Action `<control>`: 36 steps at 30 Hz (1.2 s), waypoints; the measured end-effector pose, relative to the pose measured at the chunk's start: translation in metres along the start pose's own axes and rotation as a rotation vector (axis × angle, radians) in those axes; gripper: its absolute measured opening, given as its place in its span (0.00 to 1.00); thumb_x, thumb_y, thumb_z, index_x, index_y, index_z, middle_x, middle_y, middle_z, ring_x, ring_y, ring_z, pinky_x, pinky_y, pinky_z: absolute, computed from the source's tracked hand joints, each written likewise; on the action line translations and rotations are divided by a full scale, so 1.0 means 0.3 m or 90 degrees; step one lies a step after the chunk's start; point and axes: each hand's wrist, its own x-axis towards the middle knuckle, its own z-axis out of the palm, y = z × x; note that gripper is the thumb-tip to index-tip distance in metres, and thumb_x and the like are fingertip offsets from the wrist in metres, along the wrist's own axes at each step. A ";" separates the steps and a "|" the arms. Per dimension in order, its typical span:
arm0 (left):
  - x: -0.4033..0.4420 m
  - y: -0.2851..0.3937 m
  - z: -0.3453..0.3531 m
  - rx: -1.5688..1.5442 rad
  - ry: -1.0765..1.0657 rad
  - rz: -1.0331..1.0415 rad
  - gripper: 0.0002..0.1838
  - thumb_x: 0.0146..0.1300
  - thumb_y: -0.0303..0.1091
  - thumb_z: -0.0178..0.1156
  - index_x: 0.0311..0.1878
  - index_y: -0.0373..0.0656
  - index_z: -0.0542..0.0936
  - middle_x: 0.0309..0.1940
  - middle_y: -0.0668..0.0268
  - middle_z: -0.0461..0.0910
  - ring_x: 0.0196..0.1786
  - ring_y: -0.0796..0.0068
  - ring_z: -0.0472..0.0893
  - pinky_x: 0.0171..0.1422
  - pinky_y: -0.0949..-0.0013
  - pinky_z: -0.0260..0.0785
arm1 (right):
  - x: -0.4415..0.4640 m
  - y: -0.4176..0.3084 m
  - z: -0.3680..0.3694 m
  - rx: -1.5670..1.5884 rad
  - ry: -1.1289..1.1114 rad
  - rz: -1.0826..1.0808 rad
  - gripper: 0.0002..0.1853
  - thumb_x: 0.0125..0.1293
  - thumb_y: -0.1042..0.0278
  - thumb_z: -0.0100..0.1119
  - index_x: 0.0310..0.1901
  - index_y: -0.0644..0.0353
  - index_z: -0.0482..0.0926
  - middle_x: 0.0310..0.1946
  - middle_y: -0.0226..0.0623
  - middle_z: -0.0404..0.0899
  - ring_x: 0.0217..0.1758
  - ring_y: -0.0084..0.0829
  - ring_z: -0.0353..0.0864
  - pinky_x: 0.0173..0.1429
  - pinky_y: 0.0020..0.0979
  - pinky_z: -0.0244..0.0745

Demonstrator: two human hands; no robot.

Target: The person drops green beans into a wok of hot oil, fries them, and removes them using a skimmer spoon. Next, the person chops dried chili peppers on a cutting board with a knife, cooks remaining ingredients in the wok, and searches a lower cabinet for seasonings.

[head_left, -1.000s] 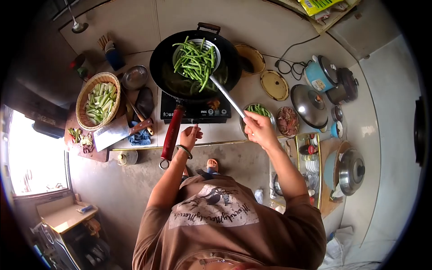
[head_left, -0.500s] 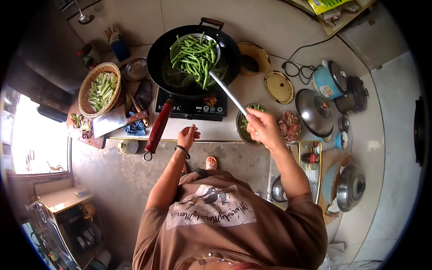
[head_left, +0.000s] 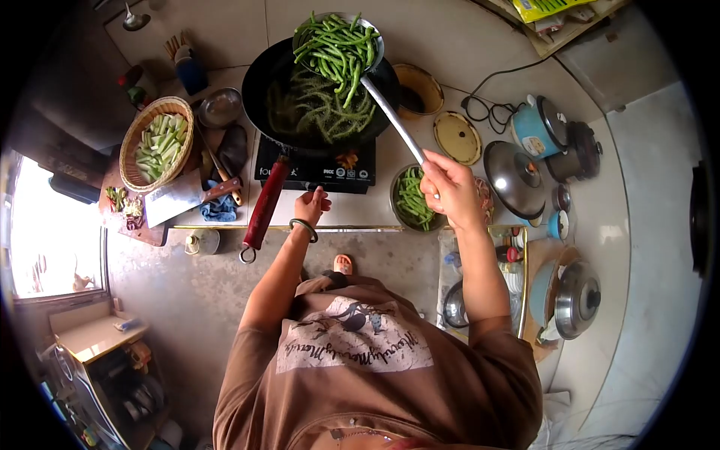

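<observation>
My right hand [head_left: 453, 189] is closed around the long metal handle of a skimmer [head_left: 395, 118]. Its round head is heaped with green beans [head_left: 339, 52] and hangs over the far side of a black wok [head_left: 256, 84]. Liquid [head_left: 319, 112] with streaky bubbles shows in the wok, which stands on an induction cooker [head_left: 315, 171]. My left hand [head_left: 311, 206] is at the cooker's front edge, fingers loosely curled and holding nothing, right of the wok's red handle [head_left: 268, 201]. A metal bowl [head_left: 395, 196] of more green beans stands beside my right hand.
To the left are a wicker basket [head_left: 127, 161] of cut pale-green vegetables, a cleaver [head_left: 176, 199] and a cutting board [head_left: 154, 235]. On the right stand an enamel pot [head_left: 433, 86], its lid [head_left: 457, 139], a domed lid [head_left: 514, 180] and a blue rice cooker [head_left: 534, 131].
The loaded skimmer has risen away from the wok's liquid and moved up and right. More of the bubbling liquid shows. The metal bowl of beans is less covered by my right hand.
</observation>
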 end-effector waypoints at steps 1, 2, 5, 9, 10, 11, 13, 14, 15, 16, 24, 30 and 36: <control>0.003 0.005 0.001 -0.005 0.007 0.010 0.24 0.68 0.49 0.56 0.33 0.33 0.81 0.23 0.60 0.83 0.23 0.74 0.81 0.29 0.75 0.70 | 0.006 -0.008 0.000 -0.007 -0.002 -0.004 0.19 0.71 0.71 0.52 0.61 0.67 0.70 0.18 0.25 0.63 0.15 0.12 0.55 0.16 0.17 0.50; 0.004 0.010 -0.001 -0.013 0.004 0.007 0.24 0.68 0.49 0.56 0.33 0.32 0.81 0.23 0.59 0.83 0.23 0.74 0.81 0.29 0.74 0.71 | 0.009 -0.016 0.001 -0.013 -0.004 -0.008 0.18 0.71 0.71 0.52 0.60 0.67 0.70 0.18 0.24 0.62 0.16 0.12 0.55 0.16 0.16 0.50; 0.007 0.022 -0.006 -0.048 -0.003 0.001 0.26 0.68 0.49 0.56 0.31 0.30 0.79 0.21 0.58 0.81 0.22 0.72 0.80 0.29 0.73 0.72 | 0.000 -0.029 0.014 -0.017 -0.005 -0.004 0.18 0.71 0.71 0.52 0.60 0.67 0.70 0.19 0.24 0.63 0.16 0.12 0.55 0.16 0.16 0.50; 0.018 0.015 -0.017 -0.049 0.017 0.005 0.24 0.68 0.47 0.56 0.28 0.31 0.78 0.21 0.57 0.81 0.22 0.72 0.80 0.28 0.73 0.73 | 0.010 -0.007 0.025 -0.017 0.001 0.007 0.18 0.71 0.72 0.51 0.60 0.68 0.70 0.17 0.26 0.64 0.14 0.13 0.54 0.16 0.19 0.48; 0.020 0.010 -0.017 -0.041 0.017 0.009 0.24 0.68 0.47 0.57 0.28 0.31 0.78 0.21 0.58 0.81 0.22 0.72 0.80 0.27 0.73 0.73 | 0.011 0.001 0.018 -0.016 0.001 0.018 0.18 0.71 0.72 0.51 0.60 0.68 0.71 0.17 0.26 0.64 0.14 0.13 0.54 0.16 0.19 0.48; 0.026 0.008 -0.020 -0.034 0.019 0.015 0.24 0.67 0.47 0.57 0.28 0.31 0.78 0.21 0.58 0.81 0.21 0.73 0.80 0.27 0.72 0.73 | 0.017 0.009 0.014 -0.014 -0.001 0.028 0.18 0.71 0.72 0.51 0.60 0.68 0.71 0.17 0.26 0.64 0.14 0.13 0.54 0.16 0.19 0.48; 0.025 0.006 -0.027 0.011 0.017 0.038 0.23 0.68 0.46 0.57 0.28 0.32 0.78 0.21 0.58 0.81 0.22 0.72 0.81 0.28 0.71 0.74 | 0.017 0.022 0.014 -0.019 0.000 0.038 0.18 0.71 0.73 0.51 0.60 0.67 0.71 0.17 0.26 0.64 0.14 0.13 0.54 0.16 0.19 0.48; 0.025 0.007 -0.031 0.048 0.013 0.055 0.22 0.68 0.45 0.56 0.28 0.32 0.78 0.21 0.58 0.81 0.23 0.70 0.81 0.28 0.70 0.74 | 0.011 0.027 0.015 -0.025 0.005 0.039 0.18 0.71 0.73 0.51 0.60 0.67 0.71 0.17 0.26 0.64 0.14 0.13 0.54 0.16 0.19 0.48; 0.021 0.018 -0.034 0.085 0.009 0.072 0.22 0.68 0.45 0.55 0.27 0.33 0.78 0.22 0.58 0.82 0.23 0.69 0.82 0.28 0.69 0.74 | 0.012 0.030 0.016 -0.032 0.008 0.040 0.18 0.71 0.73 0.50 0.60 0.67 0.71 0.17 0.26 0.64 0.13 0.13 0.53 0.16 0.19 0.47; 0.020 0.030 -0.038 0.322 0.045 0.146 0.22 0.68 0.44 0.53 0.27 0.34 0.79 0.22 0.57 0.82 0.24 0.67 0.83 0.29 0.68 0.74 | 0.015 0.035 0.012 -0.031 0.003 0.037 0.18 0.71 0.73 0.50 0.60 0.67 0.71 0.17 0.26 0.64 0.13 0.13 0.53 0.16 0.19 0.47; 0.023 0.121 -0.031 1.024 0.061 0.286 0.19 0.66 0.47 0.52 0.28 0.46 0.84 0.25 0.59 0.84 0.31 0.60 0.85 0.33 0.61 0.76 | 0.016 0.026 -0.003 -0.010 -0.010 0.028 0.18 0.71 0.73 0.50 0.60 0.67 0.71 0.18 0.27 0.64 0.14 0.13 0.52 0.16 0.19 0.47; -0.171 0.099 0.078 0.918 -0.201 0.243 0.34 0.61 0.68 0.48 0.35 0.42 0.84 0.33 0.55 0.83 0.38 0.57 0.84 0.42 0.58 0.76 | 0.045 0.054 -0.031 -0.003 -0.035 0.033 0.18 0.71 0.73 0.50 0.61 0.68 0.70 0.18 0.27 0.64 0.15 0.13 0.52 0.16 0.19 0.47; -0.096 -0.158 0.347 0.400 -0.389 0.117 0.34 0.58 0.60 0.60 0.50 0.34 0.75 0.33 0.55 0.84 0.36 0.62 0.84 0.44 0.63 0.75 | 0.037 0.063 -0.055 -0.032 -0.027 0.061 0.19 0.71 0.71 0.51 0.61 0.69 0.69 0.20 0.25 0.63 0.17 0.12 0.56 0.17 0.16 0.48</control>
